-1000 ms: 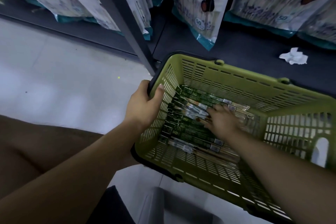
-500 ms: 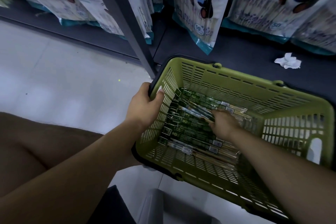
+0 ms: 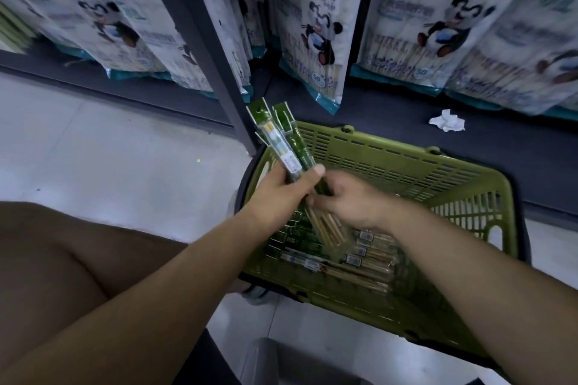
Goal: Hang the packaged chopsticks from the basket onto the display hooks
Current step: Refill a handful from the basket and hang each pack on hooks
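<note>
Over the green basket (image 3: 406, 151), the left hand (image 3: 280, 194) grips a bundle of packaged chopsticks (image 3: 289, 155) mid-length, the right hand (image 3: 352, 201) pinching it lower; light, stiff, slick-sleeved, they seem best taken near the header cards (image 3: 260, 113).

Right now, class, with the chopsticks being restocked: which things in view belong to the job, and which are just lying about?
Job:
- held packs, gripped by the left hand and right hand
- basket
- spare packs lying in it

Lying about:
- tissue
- panda bags
- post
</note>
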Tool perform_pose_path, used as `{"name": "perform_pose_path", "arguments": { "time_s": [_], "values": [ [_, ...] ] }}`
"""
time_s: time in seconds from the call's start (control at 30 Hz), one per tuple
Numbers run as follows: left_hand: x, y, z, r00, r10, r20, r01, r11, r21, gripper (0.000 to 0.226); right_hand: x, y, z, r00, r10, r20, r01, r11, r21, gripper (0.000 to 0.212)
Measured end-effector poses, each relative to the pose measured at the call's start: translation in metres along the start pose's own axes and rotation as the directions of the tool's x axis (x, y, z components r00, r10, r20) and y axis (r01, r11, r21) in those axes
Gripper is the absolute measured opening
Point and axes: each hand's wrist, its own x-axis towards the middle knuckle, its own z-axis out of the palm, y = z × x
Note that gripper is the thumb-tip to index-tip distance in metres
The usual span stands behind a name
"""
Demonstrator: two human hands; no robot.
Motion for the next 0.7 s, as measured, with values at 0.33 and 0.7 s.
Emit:
{"name": "perform_pose_path", "arguments": {
  "time_s": [0.33, 0.7],
  "values": [
    [0.015, 0.010, -0.039, 0.947, -0.076, -0.311, -0.026, 0.949, -0.313, 0.017, 0.019, 0.039, 0.002, 0.982, 0.190, -0.016, -0.190, 0.981, -0.031, 0.044],
    [0.023, -0.005, -0.047, 0.957, -0.054, -0.284, 0.000, 0.983, -0.185, 0.026, 0.037, 0.145, 0.023, 0.933, 0.330, -0.141, -0.339, 0.682, -0.648, 0.091]
  ]
}}
